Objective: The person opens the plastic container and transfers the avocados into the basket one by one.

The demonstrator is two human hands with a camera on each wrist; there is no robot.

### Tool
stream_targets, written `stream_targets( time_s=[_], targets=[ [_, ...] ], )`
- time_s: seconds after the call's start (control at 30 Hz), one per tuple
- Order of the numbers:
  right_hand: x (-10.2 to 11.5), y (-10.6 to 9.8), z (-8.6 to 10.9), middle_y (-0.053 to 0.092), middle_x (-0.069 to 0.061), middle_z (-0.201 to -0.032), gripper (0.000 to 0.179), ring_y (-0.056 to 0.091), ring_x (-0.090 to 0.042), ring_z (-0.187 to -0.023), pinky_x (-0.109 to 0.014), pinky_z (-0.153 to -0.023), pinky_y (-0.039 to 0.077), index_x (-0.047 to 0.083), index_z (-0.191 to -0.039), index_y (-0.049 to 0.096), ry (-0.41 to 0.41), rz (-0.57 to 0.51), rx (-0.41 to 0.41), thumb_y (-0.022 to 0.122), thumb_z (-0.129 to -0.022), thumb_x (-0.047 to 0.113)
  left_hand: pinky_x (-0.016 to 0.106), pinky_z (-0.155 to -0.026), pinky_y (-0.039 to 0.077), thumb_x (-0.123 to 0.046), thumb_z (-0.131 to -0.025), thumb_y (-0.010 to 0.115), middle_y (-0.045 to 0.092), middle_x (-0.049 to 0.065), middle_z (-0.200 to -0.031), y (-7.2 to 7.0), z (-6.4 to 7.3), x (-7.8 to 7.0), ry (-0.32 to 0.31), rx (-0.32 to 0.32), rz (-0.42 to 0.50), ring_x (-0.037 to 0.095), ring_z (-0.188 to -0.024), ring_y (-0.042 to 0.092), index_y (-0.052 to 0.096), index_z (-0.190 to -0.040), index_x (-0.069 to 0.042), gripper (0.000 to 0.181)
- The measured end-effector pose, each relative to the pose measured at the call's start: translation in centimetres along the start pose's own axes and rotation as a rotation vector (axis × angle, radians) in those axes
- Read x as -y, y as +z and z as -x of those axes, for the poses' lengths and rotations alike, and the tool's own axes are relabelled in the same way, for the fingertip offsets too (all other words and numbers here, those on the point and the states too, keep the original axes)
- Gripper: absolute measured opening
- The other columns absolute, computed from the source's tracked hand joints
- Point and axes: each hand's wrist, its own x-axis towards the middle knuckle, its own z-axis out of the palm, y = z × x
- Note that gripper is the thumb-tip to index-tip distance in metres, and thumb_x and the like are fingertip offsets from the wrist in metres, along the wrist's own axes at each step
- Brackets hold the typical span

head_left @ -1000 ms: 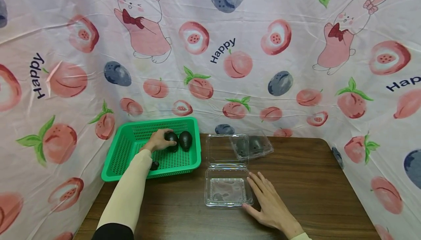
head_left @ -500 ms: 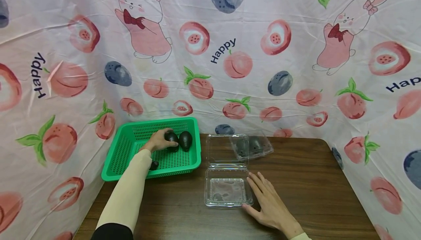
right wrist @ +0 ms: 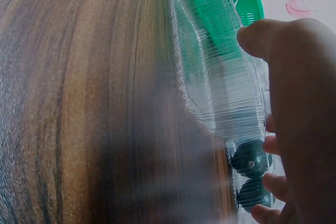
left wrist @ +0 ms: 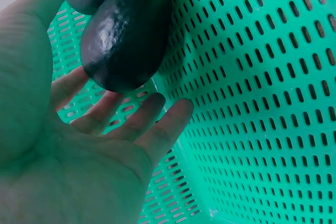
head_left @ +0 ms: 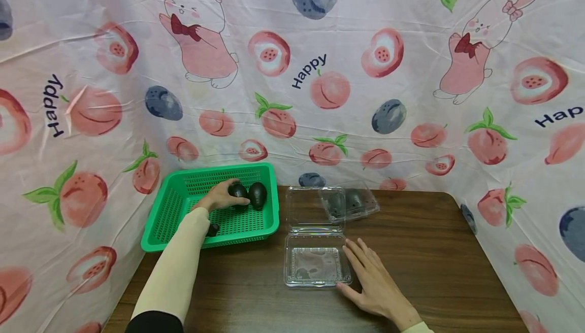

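Inside the green basket, my left hand has its thumb and fingers around a dark avocado. Fingertips show below the fruit's rounded end in the left wrist view. A second avocado lies right beside it. My right hand is spread, with its thumb and fingertips at the right edge of a clear plastic clamshell box. The box's lid is raised toward the back, and no fruit is in its base.
Behind the raised lid, a second clear box holds dark avocados. Another dark fruit in the basket is partly hidden by my left forearm. A printed cloth hangs behind the brown wooden table.
The left thumb has shifted slightly across the avocado. The right hand and the boxes have stayed in place.
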Motion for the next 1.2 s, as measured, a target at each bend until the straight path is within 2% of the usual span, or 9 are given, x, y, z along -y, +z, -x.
stream_targets(
  time_s=[0.43,0.63,0.8,1.2],
  targets=[
    [0.1,-0.1,0.0,0.052,-0.016,-0.176,0.091,0.047,-0.048,-0.162,-0.073,-0.121,0.050,0.003,-0.167,0.054,0.007,-0.016,0.006,0.085,-0.097,0.053,0.080,-0.129,0.035,-0.061,-0.099,0.082,0.019,0.032,-0.185,-1.0,1.0,-0.5,-0.008,0.036,-0.004,0.061,-0.169,0.024,0.023,-0.181,-0.011,0.113],
    [0.1,0.0,0.0,0.052,-0.016,-0.176,0.091,0.048,-0.049,-0.162,-0.072,-0.121,0.050,0.003,-0.166,0.054,0.002,-0.008,-0.002,0.085,-0.097,0.053,0.082,-0.130,0.033,-0.066,-0.099,0.079,0.013,0.032,-0.187,-1.7,1.5,-1.0,0.017,0.045,-0.013,0.061,-0.170,0.019,0.019,-0.182,-0.013,0.116],
    [0.0,0.0,0.1,0.051,-0.016,-0.176,0.092,0.047,-0.049,-0.162,-0.073,-0.121,0.050,0.003,-0.167,0.053,0.008,-0.019,0.006,0.085,-0.097,0.053,0.083,-0.131,0.029,-0.070,-0.099,0.076,0.010,0.031,-0.188,-2.1,2.0,-1.6,0.041,0.026,-0.027,0.059,-0.172,0.014,0.017,-0.183,-0.015,0.117],
    [0.1,0.0,0.1,0.051,-0.016,-0.176,0.091,0.047,-0.049,-0.163,-0.073,-0.122,0.049,0.004,-0.168,0.052,0.014,-0.024,0.014,0.082,-0.099,0.055,0.084,-0.131,0.026,-0.075,-0.101,0.070,0.009,0.030,-0.188,-2.4,3.4,-3.0,0.100,-0.039,-0.084,0.059,-0.173,0.014,0.018,-0.183,-0.017,0.114]
  ],
)
